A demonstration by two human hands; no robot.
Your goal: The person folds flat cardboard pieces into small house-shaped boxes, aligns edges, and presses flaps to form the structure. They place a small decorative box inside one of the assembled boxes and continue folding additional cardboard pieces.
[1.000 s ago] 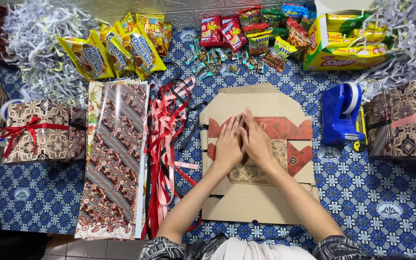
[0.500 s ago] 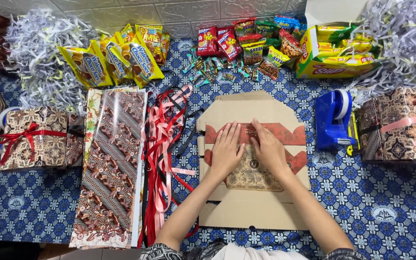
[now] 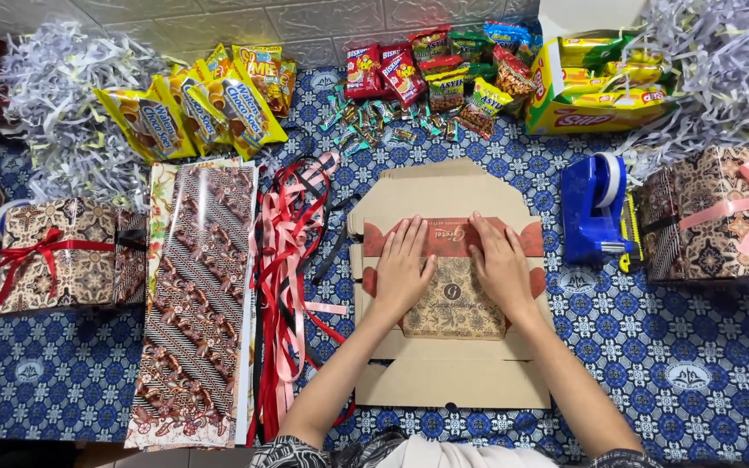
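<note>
Pressing flat on a folded cardboard gift box point(image 3: 451, 286), the left hand point(image 3: 402, 270) and the right hand point(image 3: 500, 264) lie palm-down side by side with a narrow gap between them, fingers spread and straight, gripping nothing. The box lies unassembled directly under both palms, its red printed band beneath the fingertips and its brown patterned panel between the two wrists, on a blue patterned tablecloth point(image 3: 704, 373). To crease such a panel cleanly, a fair judgement is that the palms should keep even weight on both sides and slide outward along the fold rather than lift. Just left of the left hand lies a tangle of red and pink ribbons point(image 3: 292, 260), and beyond that a sheet of batik wrapping paper point(image 3: 197, 299), then a wrapped box with a red bow point(image 3: 67, 253). Right of the right hand stands a blue tape dispenser point(image 3: 595, 208), with a wrapped box tied in pink ribbon point(image 3: 717, 217) further out. Beyond the fingertips sit red snack packets point(image 3: 383, 71) and small sweets, yellow wafer packets point(image 3: 201, 104) toward the left, a yellow carton of snacks point(image 3: 600, 87) toward the right, and heaps of shredded paper point(image 3: 62, 104) at the far corners.
</note>
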